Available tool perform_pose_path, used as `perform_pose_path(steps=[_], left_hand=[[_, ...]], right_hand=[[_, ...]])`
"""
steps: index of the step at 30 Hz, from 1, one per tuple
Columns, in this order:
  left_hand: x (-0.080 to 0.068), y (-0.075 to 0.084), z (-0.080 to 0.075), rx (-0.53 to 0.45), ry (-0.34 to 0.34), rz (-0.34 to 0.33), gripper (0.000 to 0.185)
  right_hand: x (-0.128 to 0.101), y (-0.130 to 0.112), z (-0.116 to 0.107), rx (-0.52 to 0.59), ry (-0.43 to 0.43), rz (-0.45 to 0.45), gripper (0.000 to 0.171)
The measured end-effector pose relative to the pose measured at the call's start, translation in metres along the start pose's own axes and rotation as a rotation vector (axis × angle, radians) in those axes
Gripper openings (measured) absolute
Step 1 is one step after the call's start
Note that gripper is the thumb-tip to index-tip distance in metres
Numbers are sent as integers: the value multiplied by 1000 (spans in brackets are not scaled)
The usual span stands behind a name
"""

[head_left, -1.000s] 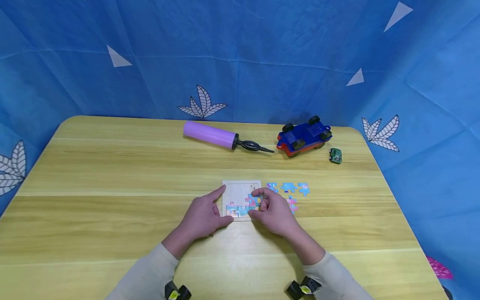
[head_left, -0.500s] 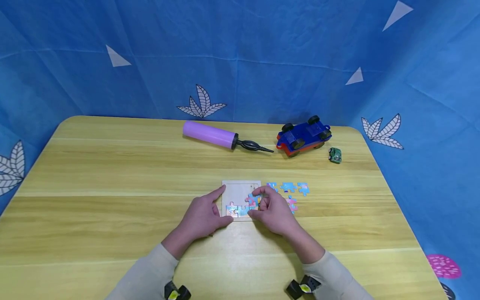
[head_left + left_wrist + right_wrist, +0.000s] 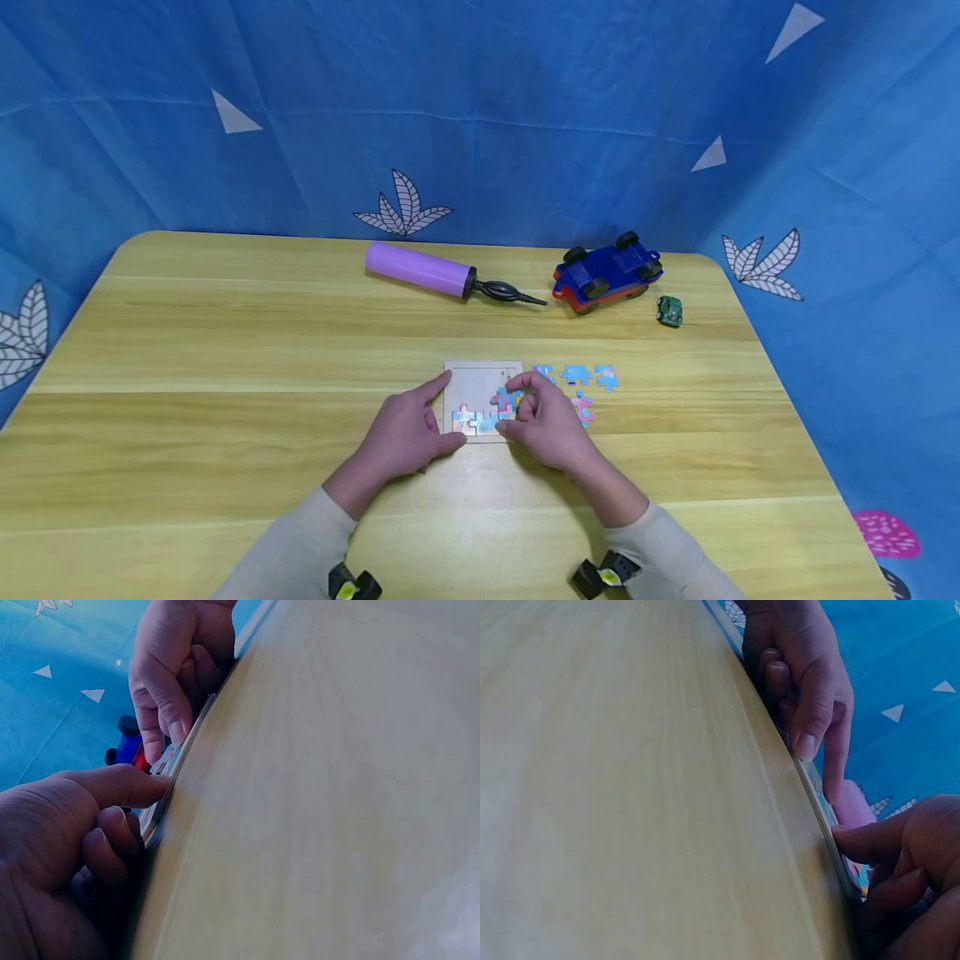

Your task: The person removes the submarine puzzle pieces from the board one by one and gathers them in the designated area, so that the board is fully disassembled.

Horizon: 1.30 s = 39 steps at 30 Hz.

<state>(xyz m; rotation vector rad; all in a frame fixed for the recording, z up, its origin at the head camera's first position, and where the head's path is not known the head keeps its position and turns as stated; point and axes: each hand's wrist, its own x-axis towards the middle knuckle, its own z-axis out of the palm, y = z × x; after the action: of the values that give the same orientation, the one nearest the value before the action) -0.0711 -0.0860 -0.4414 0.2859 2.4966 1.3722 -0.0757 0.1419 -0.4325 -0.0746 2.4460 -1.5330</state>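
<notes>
Pinching a puzzle piece (image 3: 507, 401) between thumb and curled fingers, the right hand (image 3: 550, 425) holds it down over the right part of the puzzle board (image 3: 480, 379). From the head view the piece sits just above the near row of fitted pieces (image 3: 476, 421), touching them; whether it is seated flat cannot be told. The right thumb rests against the board's near edge, as the right wrist view shows.

Beside it, the left hand (image 3: 405, 433) steadies the board from the left: its forefinger lies straight along the left edge, its thumb presses the near left corner, and the other fingers are loosely folded under the palm, gripping nothing. Both hands rest on the wooden table (image 3: 225, 400), and the board lies flat near the table's middle.

Just right of the board lie the loose pieces (image 3: 576, 374), three in a row and one more nearer, partly hidden by the right hand.

Well beyond, toward the far edge, a purple pump (image 3: 420, 269) lies on its side with its black nozzle pointing right. Near it a blue toy car (image 3: 606, 270) rests upside down, wheels up, and a small green toy car (image 3: 669, 311) stands just right of that.
</notes>
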Motion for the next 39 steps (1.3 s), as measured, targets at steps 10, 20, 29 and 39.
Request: perform_pose_path(steps=[10, 20, 29, 39], left_hand=[[-1, 0, 0, -5, -1, 4, 91], [-1, -1, 1, -4, -1, 2, 91], [0, 1, 0, -7, -4, -10, 91], [0, 1, 0, -13, -5, -4, 92]], right_hand=[[-1, 0, 2, 17, 6, 5, 49], [-1, -1, 2, -28, -3, 2, 44], [1, -1, 1, -2, -6, 20, 47], [2, 1, 0, 30, -12, 8, 43]])
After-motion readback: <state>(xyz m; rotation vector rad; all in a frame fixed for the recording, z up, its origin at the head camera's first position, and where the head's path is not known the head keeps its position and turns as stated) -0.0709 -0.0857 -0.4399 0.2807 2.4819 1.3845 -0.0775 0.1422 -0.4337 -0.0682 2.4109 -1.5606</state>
